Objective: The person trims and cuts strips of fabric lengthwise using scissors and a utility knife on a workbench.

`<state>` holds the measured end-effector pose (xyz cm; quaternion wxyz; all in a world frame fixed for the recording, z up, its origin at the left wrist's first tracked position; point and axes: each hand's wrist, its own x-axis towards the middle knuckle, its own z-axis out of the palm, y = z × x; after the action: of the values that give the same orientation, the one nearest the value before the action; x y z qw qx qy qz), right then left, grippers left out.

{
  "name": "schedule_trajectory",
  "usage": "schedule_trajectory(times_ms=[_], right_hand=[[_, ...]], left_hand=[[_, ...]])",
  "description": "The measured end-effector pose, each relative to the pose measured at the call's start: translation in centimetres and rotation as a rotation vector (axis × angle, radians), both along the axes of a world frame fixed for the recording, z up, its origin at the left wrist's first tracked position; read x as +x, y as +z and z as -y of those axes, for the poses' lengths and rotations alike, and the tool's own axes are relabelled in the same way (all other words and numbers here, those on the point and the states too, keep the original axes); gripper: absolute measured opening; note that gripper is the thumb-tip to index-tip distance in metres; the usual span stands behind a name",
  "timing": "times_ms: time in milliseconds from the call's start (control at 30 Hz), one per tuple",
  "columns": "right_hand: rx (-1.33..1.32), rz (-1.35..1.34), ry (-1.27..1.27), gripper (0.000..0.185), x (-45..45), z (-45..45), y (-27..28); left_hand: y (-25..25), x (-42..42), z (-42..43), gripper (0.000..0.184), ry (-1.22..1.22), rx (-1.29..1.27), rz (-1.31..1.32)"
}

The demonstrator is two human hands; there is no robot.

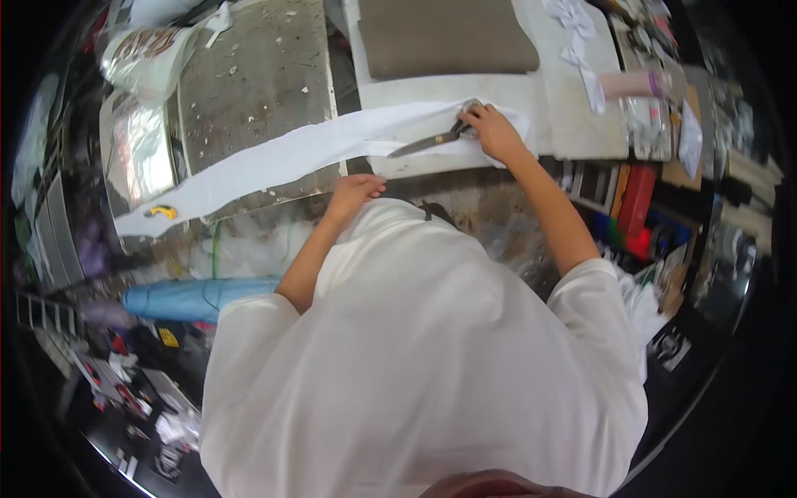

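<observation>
A long white strip of cloth point(274, 162) lies across the worktables, from the lower left to the right. My right hand point(496, 134) is closed round the handles of a pair of large dark scissors point(427, 144) over the strip's right end. Their blades point left and look nearly together. By the table's front edge, close to my shirt, my left hand point(355, 197) has its fingers loosely stretched to the right, with nothing visible in them. A small yellow and black object point(161, 212) rests on the strip's left end; its kind is unclear.
Behind the strip lies a brown-grey board point(448, 37). White cloth scraps point(581, 41) and a pinkish roll point(631, 84) are at the right. A clear printed bag point(149, 62) sits back left. Below the table edge is a blue wrapped bundle point(195, 299).
</observation>
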<state>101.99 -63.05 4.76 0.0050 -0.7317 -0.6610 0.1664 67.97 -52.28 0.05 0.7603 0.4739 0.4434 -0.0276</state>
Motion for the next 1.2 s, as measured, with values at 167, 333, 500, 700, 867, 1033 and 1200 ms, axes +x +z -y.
schedule_trajectory(times_ms=[167, 333, 500, 700, 867, 1033, 1200], right_hand=[[0.044, -0.114, 0.222, 0.038, 1.8, -1.5, 0.9], [0.135, -0.125, 0.358, 0.03, 4.1, -2.2, -0.8], [-0.094, -0.118, 0.375, 0.025, 6.0, -1.4, 0.7], [-0.657, -0.352, 0.344, 0.033, 11.4, -2.1, 3.6], [-0.919, -1.019, 0.176, 0.048, 14.4, -1.6, 2.9], [-0.822, -1.288, 0.175, 0.039, 10.5, -2.5, 2.8], [-0.817, -1.137, 0.355, 0.058, 6.0, -6.8, 1.8]], left_hand=[[-0.1, 4.0, 2.8, 0.022, 0.295, 0.023, -0.086], [0.3, 7.1, 5.3, 0.02, 0.537, 0.174, -0.256], [0.8, 11.9, 9.3, 0.032, 0.889, 0.49, -0.566], [-0.9, 18.5, 8.8, 0.028, 1.054, 1.045, -0.996], [-2.3, 17.7, 8.0, 0.02, 1.162, 0.852, -0.939], [-2.5, 16.6, 8.2, 0.012, 1.424, 0.722, -0.54], [0.3, 17.1, 8.5, 0.032, 1.595, 0.574, -0.035]])
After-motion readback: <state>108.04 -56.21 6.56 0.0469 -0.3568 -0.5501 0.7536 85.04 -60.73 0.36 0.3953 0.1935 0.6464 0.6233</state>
